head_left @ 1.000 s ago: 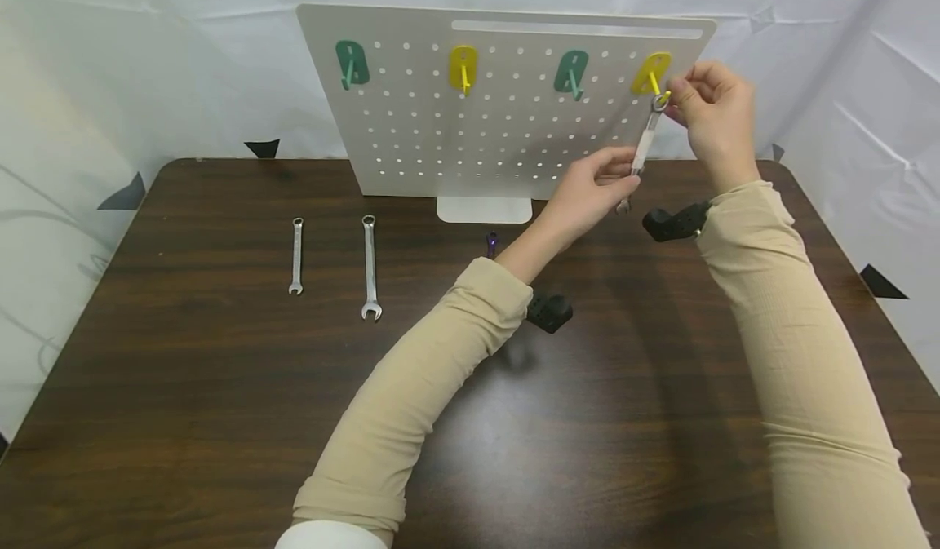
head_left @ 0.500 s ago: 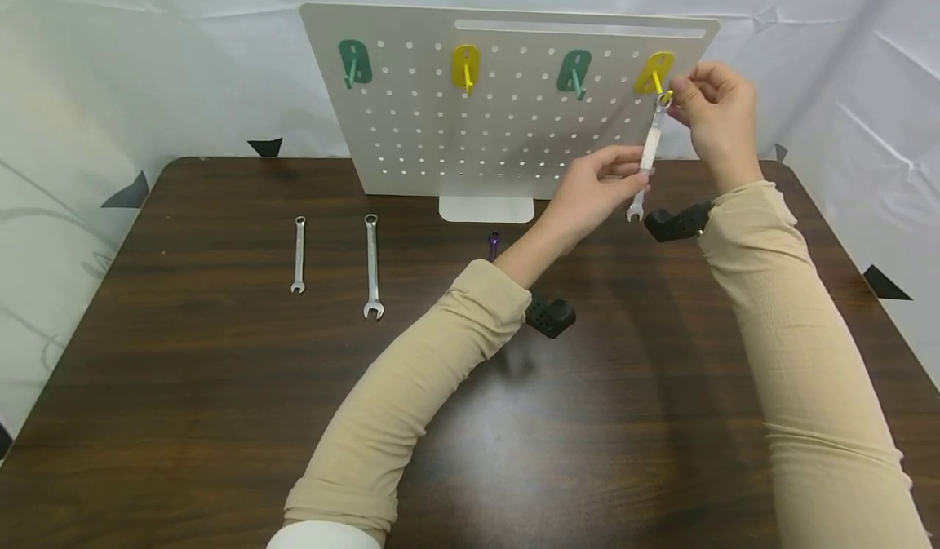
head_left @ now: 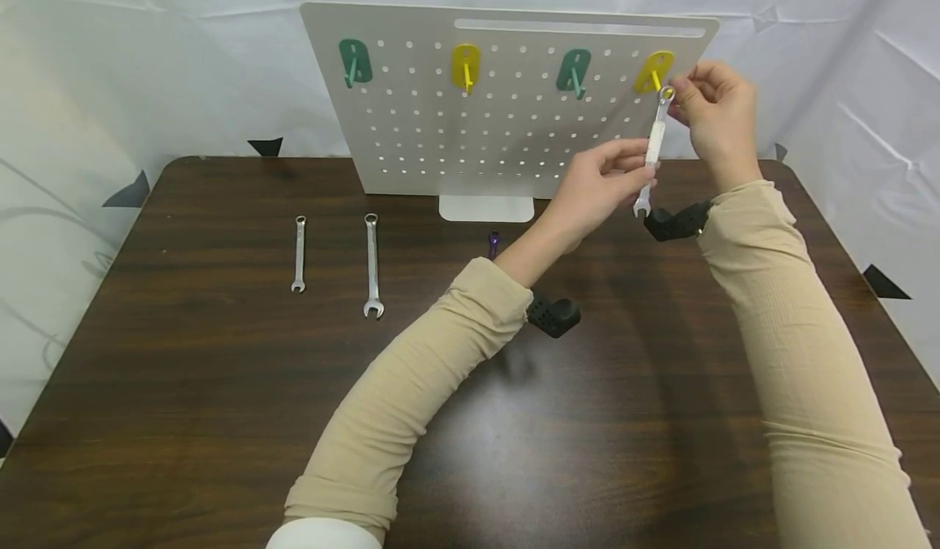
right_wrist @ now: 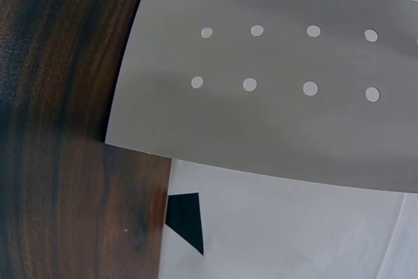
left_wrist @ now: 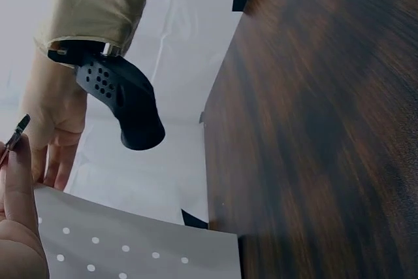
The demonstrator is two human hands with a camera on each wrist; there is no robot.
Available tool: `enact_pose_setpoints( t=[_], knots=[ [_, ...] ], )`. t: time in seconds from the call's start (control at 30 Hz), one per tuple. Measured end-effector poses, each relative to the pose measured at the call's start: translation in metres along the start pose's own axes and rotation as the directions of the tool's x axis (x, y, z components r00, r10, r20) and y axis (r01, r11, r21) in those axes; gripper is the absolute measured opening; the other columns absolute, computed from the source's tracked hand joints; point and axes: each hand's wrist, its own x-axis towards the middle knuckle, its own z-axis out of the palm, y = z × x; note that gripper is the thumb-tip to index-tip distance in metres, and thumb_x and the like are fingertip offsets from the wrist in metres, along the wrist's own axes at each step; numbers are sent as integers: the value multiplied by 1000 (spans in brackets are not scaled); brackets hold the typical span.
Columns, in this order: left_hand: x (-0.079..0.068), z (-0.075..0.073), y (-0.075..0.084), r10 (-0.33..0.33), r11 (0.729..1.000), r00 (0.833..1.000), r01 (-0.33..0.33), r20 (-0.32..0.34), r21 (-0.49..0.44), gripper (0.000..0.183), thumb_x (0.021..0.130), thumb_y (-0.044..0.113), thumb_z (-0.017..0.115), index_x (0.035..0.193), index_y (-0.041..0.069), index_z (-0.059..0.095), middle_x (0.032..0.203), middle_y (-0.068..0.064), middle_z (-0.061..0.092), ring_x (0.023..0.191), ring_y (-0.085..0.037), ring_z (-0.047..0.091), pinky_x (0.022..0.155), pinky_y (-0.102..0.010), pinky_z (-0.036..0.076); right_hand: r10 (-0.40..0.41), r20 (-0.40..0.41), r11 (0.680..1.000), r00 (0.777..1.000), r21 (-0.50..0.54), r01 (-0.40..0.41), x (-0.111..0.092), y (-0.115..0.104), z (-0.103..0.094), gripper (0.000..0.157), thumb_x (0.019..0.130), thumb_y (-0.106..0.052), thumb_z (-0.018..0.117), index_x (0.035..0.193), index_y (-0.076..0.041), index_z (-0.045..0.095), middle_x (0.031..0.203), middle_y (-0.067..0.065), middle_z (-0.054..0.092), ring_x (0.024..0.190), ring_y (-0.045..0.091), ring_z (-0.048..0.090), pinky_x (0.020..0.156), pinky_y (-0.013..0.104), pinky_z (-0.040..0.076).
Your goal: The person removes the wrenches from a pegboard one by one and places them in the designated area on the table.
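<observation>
My left hand (head_left: 595, 182) pinches a combination wrench (head_left: 655, 143) with a white label by its lower half, between thumb and fingers. The wrench hangs nearly upright, ring end up and open end down. Its ring overlaps the tip of the far-right yellow hook (head_left: 656, 80) in the head view. My right hand (head_left: 720, 117) has curled fingers, with thumb and fingertips right at the ring and hook tip; I cannot tell which they grip. In the left wrist view a wrench end (left_wrist: 19, 132) shows by the left fingers (left_wrist: 19, 187), near the right hand (left_wrist: 59, 115).
A white pegboard (head_left: 411, 141) stands at the back, with another yellow hook (head_left: 466, 68) and two green hooks, left (head_left: 356, 61) and right (head_left: 574, 72). On the table (head_left: 184, 369) lie a small wrench (head_left: 299, 255), a larger wrench (head_left: 373, 267) and a purple wrench (head_left: 494, 243), partly hidden by the left arm.
The left hand has raised the wrench slightly and shifted it right, so its ring has come up to the hook's tip and the right fingertips. The right hand has stayed nearly still.
</observation>
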Motion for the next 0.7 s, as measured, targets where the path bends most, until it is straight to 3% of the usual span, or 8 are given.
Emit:
enact_pose_setpoints(
  t=[0.37,0.7],
  knots=[
    [-8,-1,10,26,1000,1000,-26,4,-12,40,93,4,58,133,1,52,126,-19,62,109,-26,65,77,-16,57,7,-2,999,1000,50,-7,1,2,2,21,91,-1,59,76,-14,61,71,-10,65,68,-2,63,65,6,54],
    [-17,-6,10,-3,1000,1000,3,20,28,36,94,5,58,130,3,54,123,-16,64,105,-22,67,76,-18,58,10,13,998,1000,60,-10,0,0,0,15,90,-5,60,78,-13,61,71,-9,67,66,-1,64,66,7,55]
  ],
)
